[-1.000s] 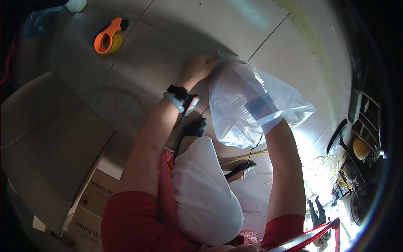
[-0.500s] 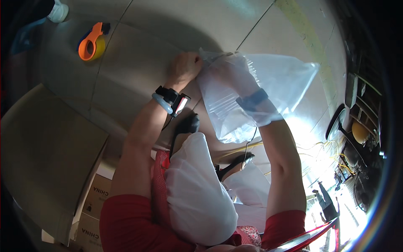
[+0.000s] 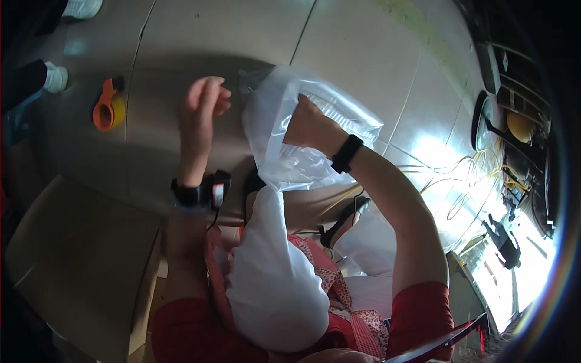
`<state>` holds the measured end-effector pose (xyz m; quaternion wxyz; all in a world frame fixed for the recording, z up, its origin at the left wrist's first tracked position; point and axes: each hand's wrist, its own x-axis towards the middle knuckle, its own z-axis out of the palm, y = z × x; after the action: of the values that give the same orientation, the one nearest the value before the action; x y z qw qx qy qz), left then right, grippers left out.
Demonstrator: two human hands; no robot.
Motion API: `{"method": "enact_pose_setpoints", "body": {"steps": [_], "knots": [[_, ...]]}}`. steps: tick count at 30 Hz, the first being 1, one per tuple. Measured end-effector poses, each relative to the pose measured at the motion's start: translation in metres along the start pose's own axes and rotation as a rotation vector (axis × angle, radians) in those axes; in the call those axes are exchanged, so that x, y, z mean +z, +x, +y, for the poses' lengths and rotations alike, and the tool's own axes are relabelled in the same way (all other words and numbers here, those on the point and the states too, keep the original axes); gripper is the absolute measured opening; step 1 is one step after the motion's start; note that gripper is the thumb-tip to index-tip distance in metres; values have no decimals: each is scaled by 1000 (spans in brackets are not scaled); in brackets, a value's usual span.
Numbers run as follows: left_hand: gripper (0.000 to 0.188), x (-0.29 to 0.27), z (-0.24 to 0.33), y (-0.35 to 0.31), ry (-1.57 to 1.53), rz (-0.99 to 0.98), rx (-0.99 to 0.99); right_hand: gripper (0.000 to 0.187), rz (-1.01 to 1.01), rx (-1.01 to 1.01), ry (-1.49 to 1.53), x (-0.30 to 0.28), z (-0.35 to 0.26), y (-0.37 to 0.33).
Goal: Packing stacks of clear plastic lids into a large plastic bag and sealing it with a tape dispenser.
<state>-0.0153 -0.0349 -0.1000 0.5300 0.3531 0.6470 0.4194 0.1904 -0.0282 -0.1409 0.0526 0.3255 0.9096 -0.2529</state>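
Note:
A clear plastic bag (image 3: 266, 121) lies spread above the tiled floor in front of my knees. My right hand (image 3: 311, 124) is at the bag with its fingers folded against the film; the fingertips are out of sight. A clear ribbed plastic piece (image 3: 348, 115) shows beside that hand, within or under the film. To the left of the bag, my left hand (image 3: 206, 100) is raised, holding nothing, its fingers loosely bent and apart, a little blurred. Black bands with small devices sit on both wrists.
An orange tape dispenser (image 3: 106, 106) with yellow tape lies on the floor at the left. White shoes (image 3: 55, 77) of another person stand beyond it. A large brown panel (image 3: 78, 260) is at my left. Yellow cables (image 3: 460, 175) and a round-based stand (image 3: 482, 121) are at the right.
My left hand has left the bag's edge and moved left, opening. My right hand, earlier under the film, is now out of it at the wrist. The bag has shifted left.

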Motion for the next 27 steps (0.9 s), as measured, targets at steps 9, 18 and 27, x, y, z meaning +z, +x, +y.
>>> {"method": "enact_pose_setpoints", "body": {"steps": [9, 18, 27], "knots": [[40, 32, 80, -55, 470, -173, 459, 49, 297, 49, 228, 39, 16, 2], [38, 5, -12, -69, -370, 104, 292, 39, 352, -79, 34, -1, -4, -22], [60, 35, -122, -92, -763, -118, -461, 74, 588, 357, 70, -135, 14, -99]]}}
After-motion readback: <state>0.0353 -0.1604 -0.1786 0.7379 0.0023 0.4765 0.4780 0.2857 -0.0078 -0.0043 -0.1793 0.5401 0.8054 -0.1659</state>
